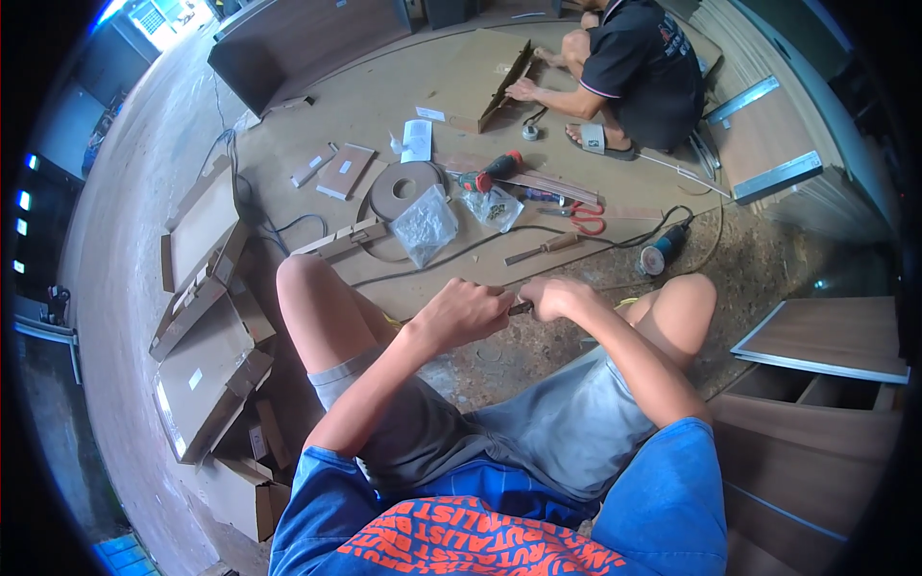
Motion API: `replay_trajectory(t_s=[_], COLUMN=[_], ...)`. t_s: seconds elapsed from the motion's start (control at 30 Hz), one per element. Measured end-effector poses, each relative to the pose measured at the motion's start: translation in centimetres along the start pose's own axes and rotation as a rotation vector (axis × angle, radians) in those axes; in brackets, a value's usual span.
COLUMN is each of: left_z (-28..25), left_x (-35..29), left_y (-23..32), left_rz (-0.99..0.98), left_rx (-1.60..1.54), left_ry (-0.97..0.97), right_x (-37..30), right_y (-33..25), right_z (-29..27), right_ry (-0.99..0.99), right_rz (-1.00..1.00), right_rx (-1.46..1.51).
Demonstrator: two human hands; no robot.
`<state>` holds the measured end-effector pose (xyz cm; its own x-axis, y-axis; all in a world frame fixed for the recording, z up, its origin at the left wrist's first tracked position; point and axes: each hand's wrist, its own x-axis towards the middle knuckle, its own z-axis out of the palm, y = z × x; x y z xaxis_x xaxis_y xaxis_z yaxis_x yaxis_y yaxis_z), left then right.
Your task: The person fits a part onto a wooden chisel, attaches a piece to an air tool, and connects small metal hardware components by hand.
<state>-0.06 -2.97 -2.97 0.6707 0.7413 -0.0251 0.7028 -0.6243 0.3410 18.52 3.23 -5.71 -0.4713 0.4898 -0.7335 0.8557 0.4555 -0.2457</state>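
Note:
Both hands meet in front of my knees. My left hand (468, 309) is closed, its fingers curled round one end of a small dark piece (521, 308). On the other end of that piece, my right hand (559, 299) is closed too. Only a short dark length shows between the hands, so its kind cannot be made out. Beyond them on the brown sheet lie a chisel with a wooden handle (544, 250), red-handled scissors (584, 217), and a clear plastic bag (424, 226). An angle grinder (665, 247) rests beyond my right knee.
A red and black cordless drill (492, 173), a roll of brown edging tape (392, 195) and cables lie farther off. Opened cardboard boxes (206, 370) stack up at left. Wooden panels (818, 336) stand at right. Across from me, another person (643, 72) crouches, handling a board (506, 88).

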Motion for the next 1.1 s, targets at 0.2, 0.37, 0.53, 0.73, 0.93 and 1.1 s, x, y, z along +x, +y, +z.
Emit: replay_trajectory(t_s=[0.2,0.37,0.53,0.73,0.93,1.1], left_z=[0.1,0.1,0.3,0.0,0.0,-0.1], left_x=[0.1,0.0,0.0,-0.1,-0.3,-0.2], left_y=[-0.1,-0.1,-0.2,0.0,0.0,0.1], left_rz=[0.045,0.039,0.044,-0.009,-0.008,0.004], left_rx=[0.022,0.019,0.021,0.001,0.002,-0.005], left_ry=[0.128,0.109,0.110,-0.009,0.005,0.019], right_x=[-0.1,0.3,0.5,0.9,0.9,1.8], right_y=[-0.1,0.1,0.2,0.4,0.2,0.9], right_z=[-0.2,0.1,0.3,0.7,0.4,1.4], right_ry=[0.021,0.032,0.015,0.002,-0.021,0.017], right_rz=[-0.013,-0.019,-0.014,-0.018,-0.033,-0.031], right_rx=[-0.031,-0.023,-0.018,-0.024,-0.044,-0.025])
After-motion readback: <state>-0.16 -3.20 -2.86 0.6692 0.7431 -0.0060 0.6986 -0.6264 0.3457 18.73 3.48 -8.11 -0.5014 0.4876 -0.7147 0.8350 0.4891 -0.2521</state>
